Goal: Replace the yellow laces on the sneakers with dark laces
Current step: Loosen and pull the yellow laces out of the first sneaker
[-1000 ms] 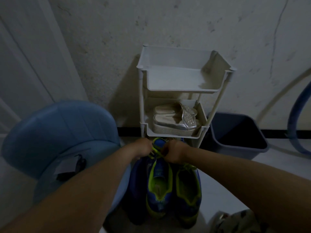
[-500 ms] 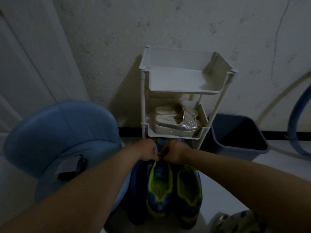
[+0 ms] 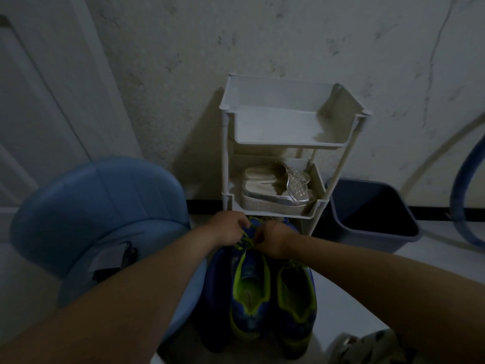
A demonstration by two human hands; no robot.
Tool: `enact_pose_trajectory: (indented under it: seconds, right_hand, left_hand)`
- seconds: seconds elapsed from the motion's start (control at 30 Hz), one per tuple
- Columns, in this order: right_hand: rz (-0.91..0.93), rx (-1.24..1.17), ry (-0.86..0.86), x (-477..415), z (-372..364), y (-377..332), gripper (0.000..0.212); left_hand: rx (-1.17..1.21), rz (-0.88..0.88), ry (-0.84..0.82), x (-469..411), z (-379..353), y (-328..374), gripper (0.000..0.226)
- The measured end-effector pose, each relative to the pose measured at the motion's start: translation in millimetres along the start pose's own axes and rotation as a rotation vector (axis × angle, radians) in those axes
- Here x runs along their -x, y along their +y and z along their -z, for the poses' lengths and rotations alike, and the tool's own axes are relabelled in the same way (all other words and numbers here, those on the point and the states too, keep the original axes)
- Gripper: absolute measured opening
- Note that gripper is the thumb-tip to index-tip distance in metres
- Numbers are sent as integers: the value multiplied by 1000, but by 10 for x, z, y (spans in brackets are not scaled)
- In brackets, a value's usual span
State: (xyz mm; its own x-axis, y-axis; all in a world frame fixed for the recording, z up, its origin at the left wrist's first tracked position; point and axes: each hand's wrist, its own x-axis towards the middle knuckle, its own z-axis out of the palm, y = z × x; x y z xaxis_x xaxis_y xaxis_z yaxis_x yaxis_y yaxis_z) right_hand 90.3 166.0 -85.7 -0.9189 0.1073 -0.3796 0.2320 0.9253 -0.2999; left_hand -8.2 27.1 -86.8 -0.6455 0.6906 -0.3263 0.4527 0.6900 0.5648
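Two blue sneakers with yellow-green linings stand side by side on the floor, toes toward the wall: the left sneaker (image 3: 249,292) and the right sneaker (image 3: 295,306). Both my hands work at the front of the left sneaker. My left hand (image 3: 229,228) and my right hand (image 3: 273,241) each pinch its yellow lace (image 3: 245,240), which runs between them. The toe ends of both sneakers are hidden by my hands. No dark laces are in view.
A white shelf rack (image 3: 225,158) stands against the wall just beyond the sneakers, with silver sandals (image 3: 278,193) on its middle tier. A blue chair (image 3: 91,206) is at left, a dark bin (image 3: 372,214) at right, a blue hose (image 3: 462,195) far right.
My hands stayed on the left sneaker's lace, shifting slightly closer together and then a little apart. The sneakers have not moved.
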Motion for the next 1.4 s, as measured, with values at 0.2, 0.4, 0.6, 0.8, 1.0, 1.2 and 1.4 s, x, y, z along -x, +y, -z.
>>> enact_pose_trajectory:
  seconds: [0.2, 0.4, 0.6, 0.8, 1.0, 1.2, 1.4]
  right_hand:
    - [12, -7, -41, 17, 2, -11, 35]
    - [16, -1, -28, 36, -11, 7, 27]
    - [-21, -4, -2, 10, 1, 7, 29]
    - [-35, -9, 2, -16, -16, -5, 26]
    - [-24, 4, -10, -31, -21, -19, 36]
    - [-26, -24, -15, 5, 2, -16, 30]
    - [-24, -1, -8, 11, 17, -23, 27]
  left_hand:
    - [-269, -123, -80, 84, -25, 104, 18]
    - [-9, -24, -3, 72, 33, 126, 17]
    - [160, 171, 170, -28, 181, 80, 25]
    - [-180, -9, 126, 50, 95, 39, 44]
    - [-285, -115, -47, 112, -14, 153, 16]
    - [-281, -9, -3, 103, 58, 178, 21]
    - [-193, 135, 379, 51, 247, 165, 18]
